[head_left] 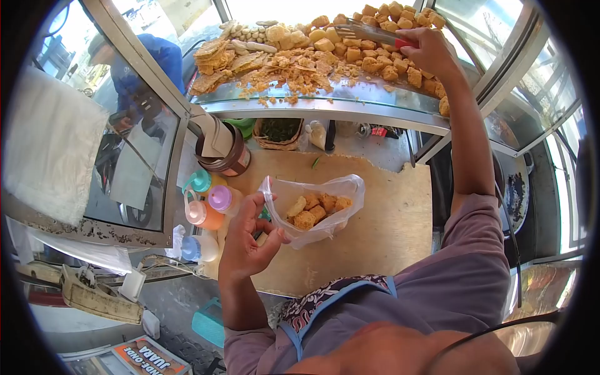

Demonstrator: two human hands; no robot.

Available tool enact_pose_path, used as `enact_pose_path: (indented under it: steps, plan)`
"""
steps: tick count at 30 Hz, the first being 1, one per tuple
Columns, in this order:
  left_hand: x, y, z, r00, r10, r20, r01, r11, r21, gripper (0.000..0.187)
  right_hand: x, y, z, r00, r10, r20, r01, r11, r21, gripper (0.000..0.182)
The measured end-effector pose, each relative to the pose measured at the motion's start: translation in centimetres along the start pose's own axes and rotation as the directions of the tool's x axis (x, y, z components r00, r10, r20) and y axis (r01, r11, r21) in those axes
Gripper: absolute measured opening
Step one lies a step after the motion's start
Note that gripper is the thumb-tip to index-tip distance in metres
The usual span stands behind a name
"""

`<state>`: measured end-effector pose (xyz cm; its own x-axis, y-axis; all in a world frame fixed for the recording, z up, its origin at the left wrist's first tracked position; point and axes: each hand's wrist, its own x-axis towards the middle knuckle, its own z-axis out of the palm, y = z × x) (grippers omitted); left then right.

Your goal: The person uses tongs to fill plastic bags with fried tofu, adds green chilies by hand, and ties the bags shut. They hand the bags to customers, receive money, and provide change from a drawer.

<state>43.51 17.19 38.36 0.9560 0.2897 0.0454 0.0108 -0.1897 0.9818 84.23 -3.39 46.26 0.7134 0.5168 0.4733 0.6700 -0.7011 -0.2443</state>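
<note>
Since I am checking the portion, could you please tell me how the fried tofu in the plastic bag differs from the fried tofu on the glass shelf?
The bagged tofu is only a few pieces, while the shelf tofu is a large heap. The bagged tofu sits inside the plastic bag, whose edge the left hand holds; the shelf tofu lies loose, with the tongs in the right hand at it. Both are golden-brown, chunky pieces.
</note>
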Motion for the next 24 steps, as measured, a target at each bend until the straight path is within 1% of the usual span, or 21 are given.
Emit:
enact_pose_path:
  steps: [2, 5, 8, 11, 14, 17, 19, 21, 23, 24]
  plan:
    - [-0.1, 0.2, -0.1, 1.0, -0.02, 0.009, 0.019, 1.0, 0.015, 0.052, 1.6, -0.6, 1.5, 0.995, 0.047, 0.091, -0.046, 0.999, -0.016, 0.035]
    - [-0.2, 0.3, -0.1, 1.0, -0.017, 0.004, 0.017, 0.999, 0.031, 0.053, 4.4, -1.2, 3.8, 0.994, 0.107, 0.02, -0.103, 0.982, -0.16, 0.034]
    - [-0.1, 0.1, -0.1, 1.0, 0.012, -0.01, -0.012, 0.999, 0.031, 0.053, 6.8, -2.2, 4.7, 0.983, 0.148, 0.108, -0.123, 0.969, -0.212, 0.032]
    - [-0.1, -0.3, -0.2, 1.0, 0.013, -0.001, -0.013, 0.999, 0.031, 0.054, 8.1, -3.2, 3.8, 0.961, 0.146, 0.234, -0.111, 0.982, -0.154, 0.025]
    - [-0.1, -0.2, -0.3, 1.0, -0.015, 0.024, 0.014, 1.0, 0.023, 0.053, 9.3, -1.9, 4.3, 0.984, 0.071, 0.164, -0.033, 0.975, -0.22, 0.023]
    - [-0.1, 0.4, -0.2, 0.999, -0.019, 0.038, 0.017, 0.999, 0.031, 0.052, 9.7, -1.7, 3.1, 0.981, 0.012, 0.192, 0.026, 0.981, -0.194, 0.026]
    - [-0.1, 0.5, -0.1, 0.999, -0.009, 0.039, 0.008, 1.0, 0.025, 0.051, 8.2, -2.9, 1.0, 0.985, -0.018, 0.174, 0.047, 0.985, -0.166, 0.035]
    - [-0.2, 0.1, -0.1, 1.0, -0.006, 0.022, 0.005, 1.0, 0.029, 0.052, 7.4, -2.8, 0.6, 0.989, -0.042, 0.142, 0.062, 0.988, -0.139, 0.041]
    - [-0.1, 0.0, 0.0, 1.0, 0.0, 0.015, -0.001, 1.0, 0.026, 0.052, 7.3, -0.6, 0.9, 0.994, -0.066, 0.087, 0.075, 0.991, -0.109, 0.041]
    - [0.0, 0.0, 0.0, 1.0, 0.004, 0.014, -0.004, 1.0, 0.02, 0.052, 7.0, 1.5, 0.9, 0.98, -0.197, 0.028, 0.194, 0.978, 0.075, 0.041]
